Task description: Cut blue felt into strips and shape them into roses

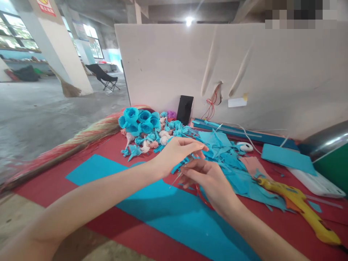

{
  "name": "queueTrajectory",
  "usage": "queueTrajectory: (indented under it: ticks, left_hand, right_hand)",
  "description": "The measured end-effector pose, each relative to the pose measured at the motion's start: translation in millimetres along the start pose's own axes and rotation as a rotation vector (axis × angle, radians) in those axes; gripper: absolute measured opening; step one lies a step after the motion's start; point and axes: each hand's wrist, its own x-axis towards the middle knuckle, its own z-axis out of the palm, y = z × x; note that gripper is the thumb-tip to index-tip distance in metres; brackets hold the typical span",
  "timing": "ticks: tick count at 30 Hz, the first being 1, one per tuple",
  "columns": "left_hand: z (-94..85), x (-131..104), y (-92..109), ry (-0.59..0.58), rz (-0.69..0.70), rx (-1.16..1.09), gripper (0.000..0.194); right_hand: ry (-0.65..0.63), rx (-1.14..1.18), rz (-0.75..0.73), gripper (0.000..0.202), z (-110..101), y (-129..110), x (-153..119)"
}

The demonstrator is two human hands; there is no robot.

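Note:
My left hand (181, 150) is closed, its fingers bent around a small blue paper piece (178, 167) that shows below the palm. Just right of it and nearly touching, my right hand (208, 177) pinches a thin metal rod (175, 180), which points down and left. A red loop (203, 198) shows beneath the right hand, partly hidden. Both hands are above a long blue sheet (168, 206) on the red table (108, 232). Blue paper flowers (144, 121) and small blue, white and pink ones (145, 146) stand behind the left forearm.
Blue scraps (233, 177) lie right of my hands. Farther right are a yellow glue gun (301, 206), a blue block (288, 157) and a white case (318, 185). A phone (185, 109) leans on the back panel (174, 65). Straw bundles (67, 148) edge the left.

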Motion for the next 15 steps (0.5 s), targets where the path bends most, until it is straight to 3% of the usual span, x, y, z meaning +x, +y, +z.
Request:
queueTrajectory:
  ticks: [6, 11, 15]
  left_hand:
    - [-2.2, 4.4, -9.9, 0.119, 0.059, -0.17, 0.021]
    - [-18.8, 13.0, 1.7, 0.161, 0.154, -0.315, 0.016]
    - [-34.5, 19.0, 11.0, 0.132, 0.201, -0.357, 0.015]
  right_hand:
    - [0.034, -0.326, -0.047, 0.023, -19.0, -1.9, 12.4]
    - [0.183, -0.814, -0.037, 0.014, -53.3, 11.3, 14.2]
    - [0.102, -1.032, 0.03, 0.023, -60.3, 30.4, 1.1]
